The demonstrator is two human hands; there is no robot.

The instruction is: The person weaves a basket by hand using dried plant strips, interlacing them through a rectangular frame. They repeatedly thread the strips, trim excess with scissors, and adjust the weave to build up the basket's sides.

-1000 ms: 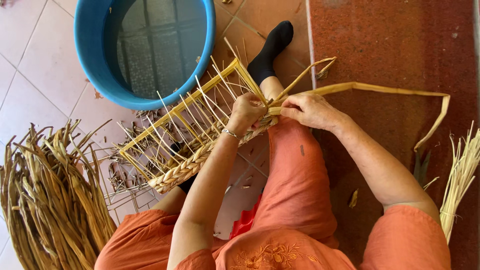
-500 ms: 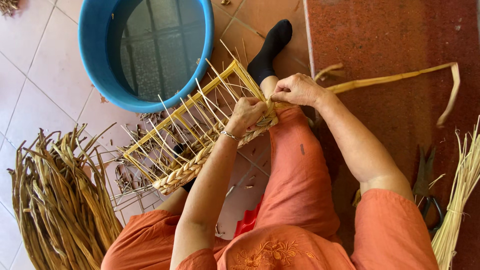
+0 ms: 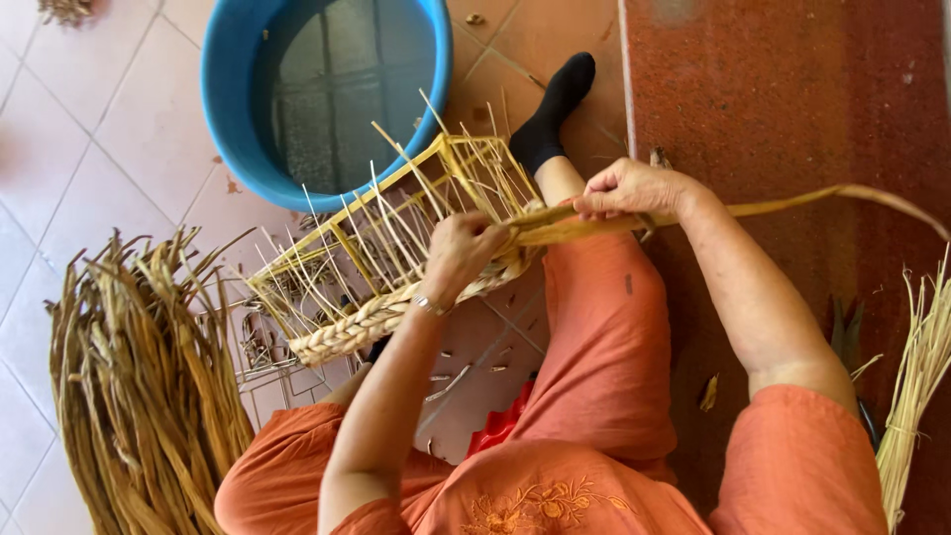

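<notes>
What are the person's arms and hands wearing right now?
Both hands, left hand and right hand, are bare, no gloves. The forearms are uncovered; short orange sleeves end above the elbows. A thin silver bracelet circles the left wrist. No rings can be made out.

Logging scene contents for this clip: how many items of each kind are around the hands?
Yellow frame basket: 1
Long flat strand held by left hand and right hand: 1
Blue tub: 1
Dried reed bundles: 2
Total: 5
</notes>
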